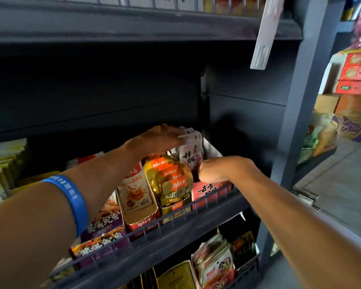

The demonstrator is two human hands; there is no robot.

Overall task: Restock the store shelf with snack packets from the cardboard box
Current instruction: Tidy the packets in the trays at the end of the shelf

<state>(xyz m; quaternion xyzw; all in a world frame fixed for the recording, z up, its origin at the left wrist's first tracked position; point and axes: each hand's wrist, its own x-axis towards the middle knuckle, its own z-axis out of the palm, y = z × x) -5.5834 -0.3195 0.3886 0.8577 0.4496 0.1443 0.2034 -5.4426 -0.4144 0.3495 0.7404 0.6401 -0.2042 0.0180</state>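
White hanging strip (266, 34), stacked cartons (354, 97) across the aisle

The light is dim inside the dark shelf (133, 90), with brighter daylight coming from the floor (342, 184) at the right, while the picture is soft, a little blurred, and its straight lines bend near the edges.

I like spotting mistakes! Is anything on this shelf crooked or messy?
Mostly tidy. The odd bit is the white plastic strip hanging slanted from the upper shelf edge, with nothing on it. The gold fish packets lean unevenly in their tray. The left hand and right hand are at the white packets.
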